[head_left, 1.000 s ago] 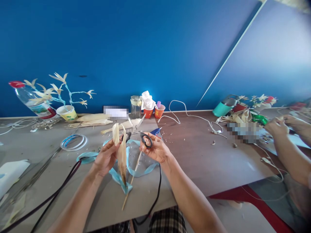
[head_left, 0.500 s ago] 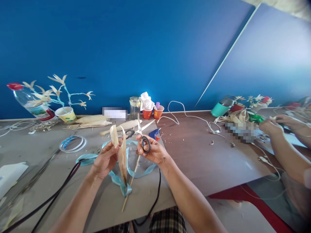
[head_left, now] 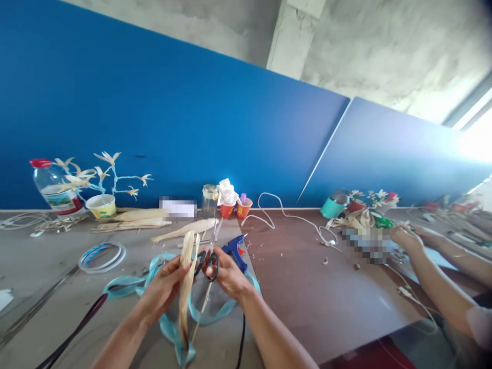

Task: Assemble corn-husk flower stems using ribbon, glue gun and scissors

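In our left grip (head_left: 166, 282) we pinch the husk (head_left: 185, 298) near its top, its longer end hanging below; our right grip (head_left: 229, 274) holds the scissors (head_left: 217, 266) beside it.

Husk strip (head_left: 186, 292) in left hand (head_left: 168, 281): pale straw, brown at lower end; scissor handles (head_left: 218, 267) at right hand (head_left: 228, 274): black; ribbon (head_left: 210, 320) below hands: light blue; glue gun (head_left: 233, 248) beyond right hand: blue, orange-red trigger (head_left: 241, 250).
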